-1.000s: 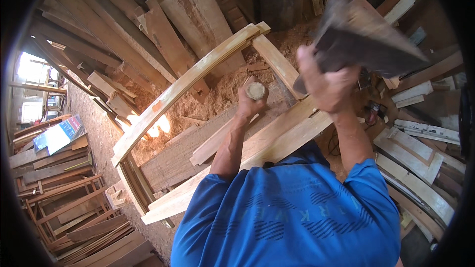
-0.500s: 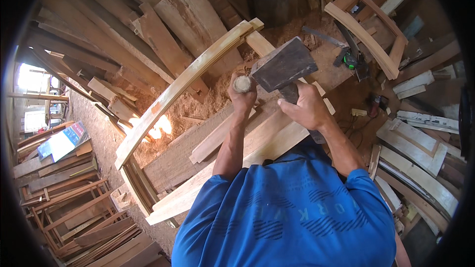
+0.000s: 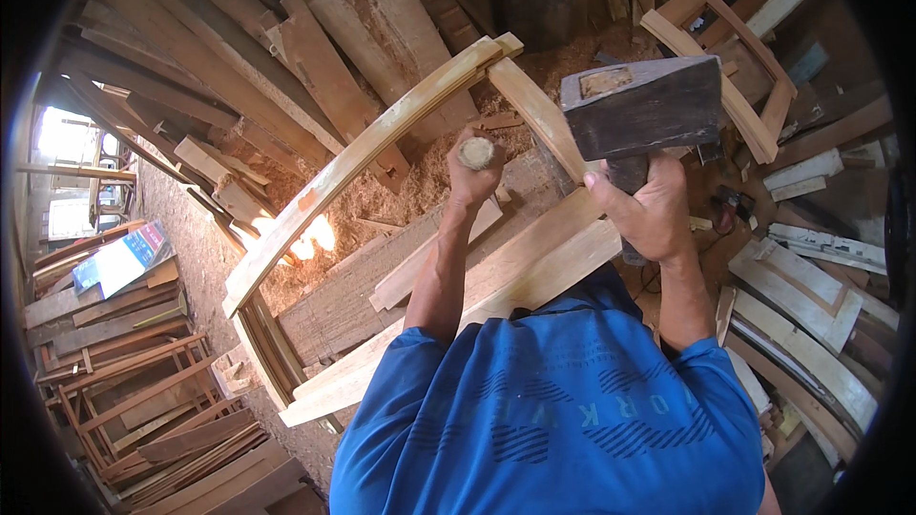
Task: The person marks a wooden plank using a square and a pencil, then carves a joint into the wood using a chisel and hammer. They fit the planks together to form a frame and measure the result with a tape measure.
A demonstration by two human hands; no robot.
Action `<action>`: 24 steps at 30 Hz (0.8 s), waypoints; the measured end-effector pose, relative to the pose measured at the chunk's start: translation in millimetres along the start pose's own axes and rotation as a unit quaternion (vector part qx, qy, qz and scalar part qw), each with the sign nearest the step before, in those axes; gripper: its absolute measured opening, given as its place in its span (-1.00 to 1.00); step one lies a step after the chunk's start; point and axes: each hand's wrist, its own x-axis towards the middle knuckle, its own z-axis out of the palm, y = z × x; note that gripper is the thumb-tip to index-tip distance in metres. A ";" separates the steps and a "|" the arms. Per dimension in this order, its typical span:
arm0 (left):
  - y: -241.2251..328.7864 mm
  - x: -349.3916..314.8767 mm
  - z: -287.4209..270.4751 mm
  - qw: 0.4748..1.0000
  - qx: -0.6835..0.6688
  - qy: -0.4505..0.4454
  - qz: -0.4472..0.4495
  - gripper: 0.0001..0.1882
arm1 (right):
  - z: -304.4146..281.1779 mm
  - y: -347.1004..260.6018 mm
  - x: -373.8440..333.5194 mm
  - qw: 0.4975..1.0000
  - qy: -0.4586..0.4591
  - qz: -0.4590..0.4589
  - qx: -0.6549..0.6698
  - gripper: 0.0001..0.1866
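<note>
My left hand (image 3: 473,181) is closed around the upright round handle of a chisel (image 3: 477,153), seen end-on with a pale, worn top; its blade is hidden beneath the fist. My right hand (image 3: 651,212) grips the handle of a dark wooden mallet (image 3: 641,116), its big block head raised to the right of the chisel, apart from it. Below both hands lies a pale wooden frame with an arched far rail (image 3: 358,154), a short right-hand rail (image 3: 536,113) and a near rail (image 3: 549,262) against my blue shirt.
A thick plank (image 3: 334,310) and a shorter board (image 3: 434,262) lie inside the frame, among wood shavings (image 3: 429,157). Long boards (image 3: 219,48) lean at the far left. Another wooden frame (image 3: 763,114) stands at the far right; stacked wood pieces (image 3: 801,296) lie below it.
The mallet has swung up and to the right, away from the chisel, in my right hand. My left hand has shifted only slightly to the right, still around the handle.
</note>
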 end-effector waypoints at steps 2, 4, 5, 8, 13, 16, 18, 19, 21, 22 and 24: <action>3.6 -3.1 2.9 1.000 -0.013 0.000 0.025 -0.90 | -1.9 -5.7 0.8 1.000 0.008 -0.002 0.004 -0.71; 5.0 -4.1 2.0 1.000 -0.004 -0.006 0.029 -0.90 | -1.4 -8.7 2.8 1.000 0.015 -0.005 0.009 -0.72; 5.5 -4.3 2.2 0.999 0.003 -0.012 0.033 -0.89 | -0.8 -10.1 5.0 1.000 0.018 -0.020 0.016 -0.73; 7.8 -9.1 5.2 0.998 0.020 -0.012 0.053 -0.87 | 6.0 -6.4 10.6 0.999 0.022 -0.041 0.006 -0.73; 7.3 -10.8 14.4 0.996 0.042 -0.044 0.060 -0.87 | 37.3 47.5 18.0 0.985 -0.017 -0.089 -0.147 -0.74; 6.3 -14.3 18.6 0.993 0.010 -0.027 0.114 -0.80 | 44.0 65.8 17.9 0.913 -0.176 0.042 -0.366 -0.79; 7.1 -17.8 16.4 0.995 0.002 -0.016 0.100 -0.78 | 36.9 48.1 21.0 0.933 -0.152 0.035 -0.324 -0.77; 7.8 -19.5 15.9 0.998 0.000 -0.018 0.065 -0.81 | 31.3 36.4 21.0 0.950 -0.127 0.033 -0.283 -0.75; 5.2 -20.6 8.3 0.999 0.005 -0.013 0.031 -0.84 | 26.4 17.1 25.8 0.977 -0.067 -0.019 -0.202 -0.76; 0.3 -21.3 5.0 0.999 0.025 -0.020 0.018 -0.87 | 24.6 7.8 29.0 0.990 -0.002 -0.071 -0.121 -0.76; 0.1 -20.2 4.2 0.999 0.043 -0.027 0.008 -0.88 | 20.1 -18.9 39.0 0.991 0.052 -0.101 -0.064 -0.83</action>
